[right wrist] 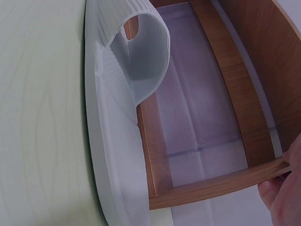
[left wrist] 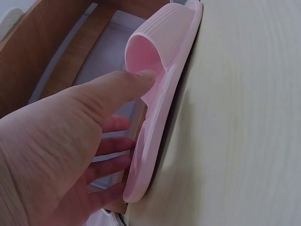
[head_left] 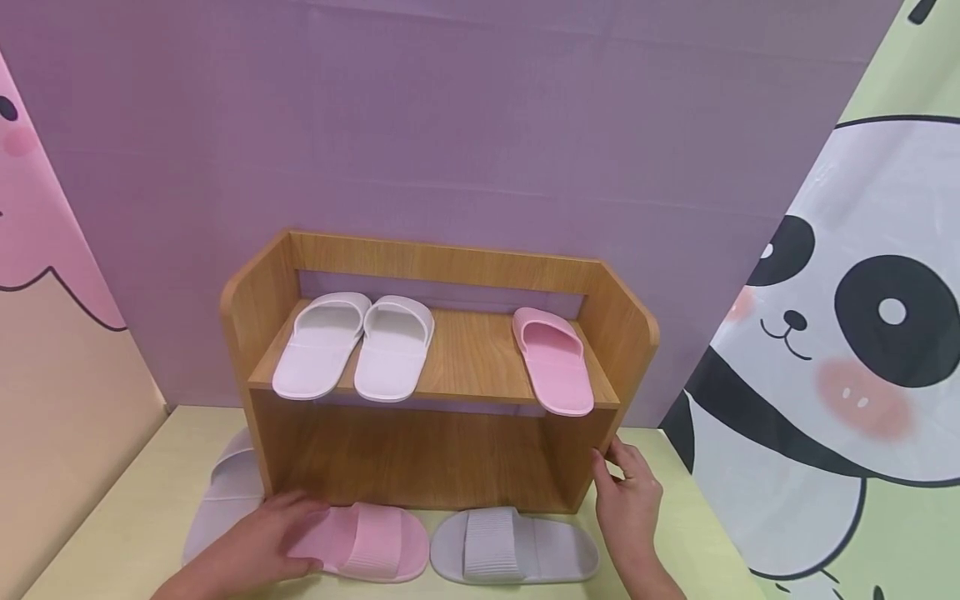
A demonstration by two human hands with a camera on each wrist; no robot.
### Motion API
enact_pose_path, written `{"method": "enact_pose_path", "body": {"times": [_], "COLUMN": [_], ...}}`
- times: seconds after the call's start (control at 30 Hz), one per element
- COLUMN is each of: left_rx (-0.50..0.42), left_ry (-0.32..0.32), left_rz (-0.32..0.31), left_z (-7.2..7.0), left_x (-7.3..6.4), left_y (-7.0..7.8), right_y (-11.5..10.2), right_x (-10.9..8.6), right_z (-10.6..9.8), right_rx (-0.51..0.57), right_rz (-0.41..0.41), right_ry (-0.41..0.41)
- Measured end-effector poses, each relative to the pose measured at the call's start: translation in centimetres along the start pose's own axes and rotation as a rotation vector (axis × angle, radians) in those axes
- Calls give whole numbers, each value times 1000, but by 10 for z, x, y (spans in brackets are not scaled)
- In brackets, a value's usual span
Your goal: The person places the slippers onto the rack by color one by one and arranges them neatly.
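A wooden two-tier shoe rack (head_left: 480,392) stands on the table. My right hand (head_left: 628,492) holds the front edge of its right side panel, thumb on one face and fingers on the other; the right wrist view shows only part of this hand (right wrist: 288,186). My left hand (head_left: 258,537) is at the heel half of a pink slipper (head_left: 378,542) lying in front of the rack. In the left wrist view its thumb and fingers are spread about that slipper (left wrist: 157,127), not visibly pinching it. A grey slipper (head_left: 525,546) lies to the right of the pink one.
On the upper shelf sit two white slippers (head_left: 318,346) at the left and a pink slipper (head_left: 555,362) at the right. Another pale slipper (head_left: 225,492) lies left of the rack, partly hidden. A purple backdrop (head_left: 480,125) hangs behind, with a panda-printed sheet (head_left: 862,333) at the right.
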State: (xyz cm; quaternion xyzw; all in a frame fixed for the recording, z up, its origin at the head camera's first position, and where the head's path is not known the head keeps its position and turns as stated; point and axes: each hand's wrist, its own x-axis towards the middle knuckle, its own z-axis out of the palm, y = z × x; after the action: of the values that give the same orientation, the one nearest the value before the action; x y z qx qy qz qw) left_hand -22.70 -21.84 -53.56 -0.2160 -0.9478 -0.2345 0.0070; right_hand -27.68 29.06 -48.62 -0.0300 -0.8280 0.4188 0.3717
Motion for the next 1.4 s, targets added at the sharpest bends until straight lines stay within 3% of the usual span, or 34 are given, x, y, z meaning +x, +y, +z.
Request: {"method": "enact_pose_path", "body": {"times": [0.37,0.83,1.1,1.17,1.4], "left_rx": [76,47,56,53,-55], "left_ry": [59,30,49,34,-129], "left_rz": [105,102,226,232,105], "left_z": [2,0,-1,-3,-15], "left_x": [-4,-14,-18,-19,-22], "left_y": [-2,-6,-14,-14,-6], "right_y": [-2,1,2,1,1], "right_x": [0,-1,0,0,0], "right_z": [-1,1,2,2,2], "right_rx": [25,7,-9,-7,-4], "right_rz": [-3,-18,2,5,-8], "right_ry": [-5,8,6,7,11]}}
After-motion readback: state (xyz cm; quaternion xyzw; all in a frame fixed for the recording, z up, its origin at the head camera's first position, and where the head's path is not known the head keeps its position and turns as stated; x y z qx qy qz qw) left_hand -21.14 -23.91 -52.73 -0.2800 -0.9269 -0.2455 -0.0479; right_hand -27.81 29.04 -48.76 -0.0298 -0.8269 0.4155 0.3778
